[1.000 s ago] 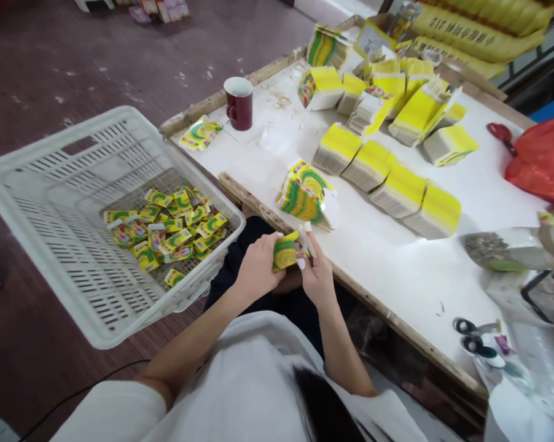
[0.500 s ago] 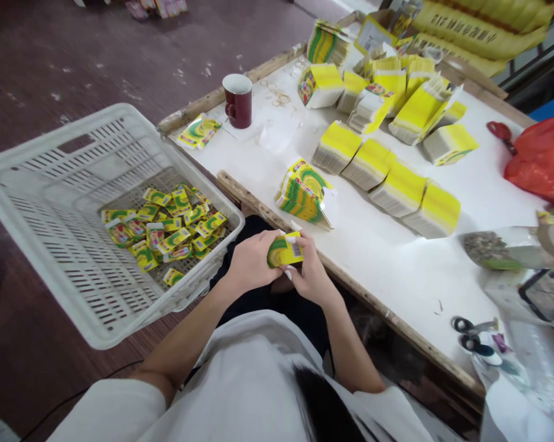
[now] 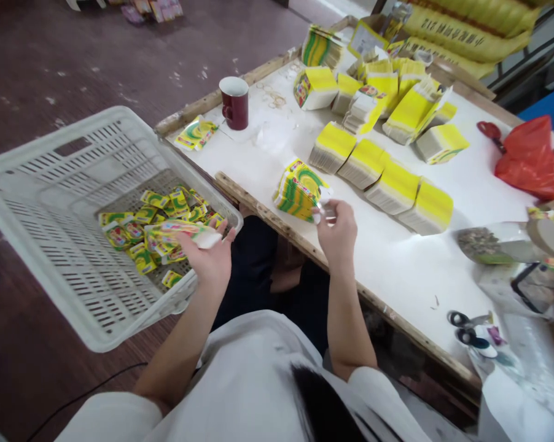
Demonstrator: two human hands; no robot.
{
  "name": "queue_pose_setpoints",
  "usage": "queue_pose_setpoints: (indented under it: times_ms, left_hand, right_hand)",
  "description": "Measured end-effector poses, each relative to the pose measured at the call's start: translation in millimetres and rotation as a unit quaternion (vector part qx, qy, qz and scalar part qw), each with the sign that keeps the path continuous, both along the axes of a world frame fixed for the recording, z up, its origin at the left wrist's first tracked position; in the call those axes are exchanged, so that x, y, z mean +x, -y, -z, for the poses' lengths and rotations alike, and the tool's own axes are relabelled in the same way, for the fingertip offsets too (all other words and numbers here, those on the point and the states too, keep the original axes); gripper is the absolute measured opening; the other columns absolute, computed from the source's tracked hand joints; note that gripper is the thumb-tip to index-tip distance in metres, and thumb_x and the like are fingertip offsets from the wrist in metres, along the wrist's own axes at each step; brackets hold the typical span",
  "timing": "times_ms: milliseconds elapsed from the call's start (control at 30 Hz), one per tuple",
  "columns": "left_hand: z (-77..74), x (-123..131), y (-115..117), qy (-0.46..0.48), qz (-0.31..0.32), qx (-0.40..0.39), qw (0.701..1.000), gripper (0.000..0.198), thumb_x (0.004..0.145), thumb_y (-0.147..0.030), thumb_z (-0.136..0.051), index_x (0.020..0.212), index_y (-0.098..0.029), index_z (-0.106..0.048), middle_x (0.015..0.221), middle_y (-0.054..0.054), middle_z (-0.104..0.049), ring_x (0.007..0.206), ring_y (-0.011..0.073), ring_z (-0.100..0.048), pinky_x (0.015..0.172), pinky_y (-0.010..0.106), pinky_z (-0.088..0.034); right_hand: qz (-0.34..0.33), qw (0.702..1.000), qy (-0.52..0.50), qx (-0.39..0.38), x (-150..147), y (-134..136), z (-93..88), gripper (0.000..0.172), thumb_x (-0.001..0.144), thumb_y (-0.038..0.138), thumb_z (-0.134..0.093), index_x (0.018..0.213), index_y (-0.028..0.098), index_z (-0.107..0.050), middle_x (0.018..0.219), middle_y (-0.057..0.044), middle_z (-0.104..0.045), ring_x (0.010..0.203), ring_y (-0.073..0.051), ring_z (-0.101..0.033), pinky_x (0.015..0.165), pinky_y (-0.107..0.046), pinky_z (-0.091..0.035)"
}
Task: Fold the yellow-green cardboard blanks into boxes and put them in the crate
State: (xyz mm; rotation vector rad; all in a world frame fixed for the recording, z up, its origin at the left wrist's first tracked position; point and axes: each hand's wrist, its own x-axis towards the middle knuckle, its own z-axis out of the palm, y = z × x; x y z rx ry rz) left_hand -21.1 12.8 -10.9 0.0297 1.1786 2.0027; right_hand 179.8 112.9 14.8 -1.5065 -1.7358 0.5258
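My left hand (image 3: 212,261) is over the white basket, its fingers spread. A motion-blurred small yellow-green carton (image 3: 180,232) lies across the thumb and fingers and looks to be slipping free of them. Below it, several small folded cartons (image 3: 143,256) lie in a loose pile on the basket floor. Over the table's near edge, my right hand (image 3: 339,230) has its fingertips pinched at the right end of a stack of flat cartons (image 3: 300,190). Those fingertips are slightly blurred and seem to grip a carton's edge there.
The white plastic basket (image 3: 42,245) leans beside the table (image 3: 397,270). Toward the back stand a maroon mug (image 3: 235,104) and several bundles of yellow cartons (image 3: 392,181). On the right are a red plastic bag (image 3: 530,159), scissors (image 3: 464,328) and a clear bag (image 3: 493,245).
My hands were together around a small carton above my lap. The left has swung left over the basket with that carton, while the right has moved to the stack of flat cartons.
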Motion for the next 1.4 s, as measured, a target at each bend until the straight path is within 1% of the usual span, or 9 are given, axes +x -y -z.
queue_pose_setpoints:
  times_ms: [233, 367, 533, 667, 733, 900, 1100, 1233, 1400]
  left_hand:
    - [13.5, 12, -2, 0.037, 0.131, -0.074, 0.988, 0.036, 0.091, -0.056, -0.057, 0.105, -0.023, -0.057, 0.116, 0.010, -0.067, 0.096, 0.0190, -0.070, 0.077, 0.030, -0.057]
    - [17.6, 23, -3, 0.034, 0.176, -0.058, 0.982, 0.035, 0.085, -0.047, -0.069, 0.105, -0.019, -0.059, 0.101, 0.006, -0.071, 0.073, 0.0119, -0.068, 0.064, 0.023, -0.053]
    - [12.5, 37, -3, 0.015, 0.278, 0.004, 0.961, 0.058, 0.070, -0.051, -0.084, 0.112, -0.019, -0.062, 0.102, 0.007, -0.073, 0.079, 0.0152, -0.071, 0.066, 0.025, -0.056]
    - [5.7, 48, -8, 0.002, 0.264, 0.073, 0.962, 0.060, 0.065, -0.060, -0.085, 0.106, -0.020, -0.068, 0.105, 0.008, -0.075, 0.101, 0.0259, -0.072, 0.080, 0.036, -0.060]
    - [3.2, 51, -10, -0.036, 0.231, 0.070, 0.970, 0.053, 0.074, -0.065, -0.077, 0.103, -0.021, -0.071, 0.101, 0.008, -0.076, 0.108, 0.0286, -0.071, 0.087, 0.039, -0.059]
    - [5.9, 55, -6, -0.128, 0.190, 0.097, 0.969, 0.049, 0.074, -0.066, -0.076, 0.101, -0.025, -0.074, 0.108, 0.008, -0.077, 0.122, 0.0304, -0.065, 0.095, 0.038, -0.057]
    - [3.2, 56, -2, -0.064, 0.189, 0.100, 0.975, 0.043, 0.075, -0.062, -0.077, 0.085, -0.020, -0.072, 0.079, 0.006, -0.073, 0.081, 0.0242, -0.072, 0.072, 0.035, -0.059]
    - [-2.5, 59, -3, -0.047, 0.138, 0.126, 0.981, 0.046, 0.078, -0.065, -0.071, 0.072, -0.020, -0.062, 0.068, 0.001, -0.059, 0.066, 0.0164, -0.062, 0.066, 0.029, -0.054]
    - [7.5, 56, 2, -0.086, 0.206, 0.091, 0.970, 0.051, 0.077, -0.065, -0.073, 0.102, -0.022, -0.062, 0.089, 0.002, -0.063, 0.081, 0.0158, -0.063, 0.077, 0.029, -0.053]
  right_hand:
    - [0.049, 0.996, 0.067, -0.025, -7, -52, 17.5, 0.028, 0.075, 0.029, -0.077, 0.091, 0.020, -0.057, 0.102, -0.013, -0.057, 0.101, -0.032, -0.053, 0.095, -0.056, -0.045]
    - [0.049, 0.991, 0.107, -0.056, -8, -54, 11.6, 0.034, 0.070, 0.025, -0.079, 0.090, 0.021, -0.052, 0.098, -0.011, -0.059, 0.095, -0.029, -0.055, 0.091, -0.050, -0.047]
    - [0.005, 0.998, 0.020, -0.053, -3, -25, -12.3, 0.022, 0.077, 0.023, -0.067, 0.089, 0.024, -0.048, 0.075, 0.002, -0.056, 0.067, -0.018, -0.053, 0.069, -0.033, -0.047]
    - [-0.231, 0.968, -0.008, -0.096, -2, 28, -12.1, 0.017, 0.075, 0.016, -0.064, 0.086, 0.024, -0.054, 0.070, 0.004, -0.056, 0.062, -0.015, -0.052, 0.061, -0.028, -0.044]
    - [-0.276, 0.947, -0.075, -0.148, -4, 50, -3.7, 0.016, 0.077, 0.017, -0.065, 0.088, 0.024, -0.055, 0.075, 0.002, -0.060, 0.064, -0.015, -0.054, 0.063, -0.029, -0.046]
    - [-0.222, 0.893, -0.312, -0.236, -8, 73, 15.6, 0.025, 0.080, 0.039, -0.075, 0.087, 0.025, -0.055, 0.096, -0.002, -0.063, 0.083, -0.016, -0.059, 0.076, -0.030, -0.051]
    - [-0.279, 0.836, -0.354, -0.313, -16, 90, 20.4, 0.041, 0.074, 0.045, -0.085, 0.091, 0.025, -0.053, 0.089, 0.001, -0.060, 0.077, -0.014, -0.055, 0.073, -0.028, -0.048]
    - [-0.283, 0.834, -0.362, -0.305, -28, 100, 23.3, 0.049, 0.068, 0.036, -0.091, 0.092, 0.026, -0.049, 0.086, 0.004, -0.056, 0.074, -0.012, -0.052, 0.067, -0.025, -0.044]
    - [-0.235, 0.850, -0.383, -0.274, -29, 85, 19.4, 0.055, 0.065, 0.033, -0.093, 0.098, 0.027, -0.049, 0.083, 0.006, -0.055, 0.071, -0.011, -0.052, 0.064, -0.023, -0.044]
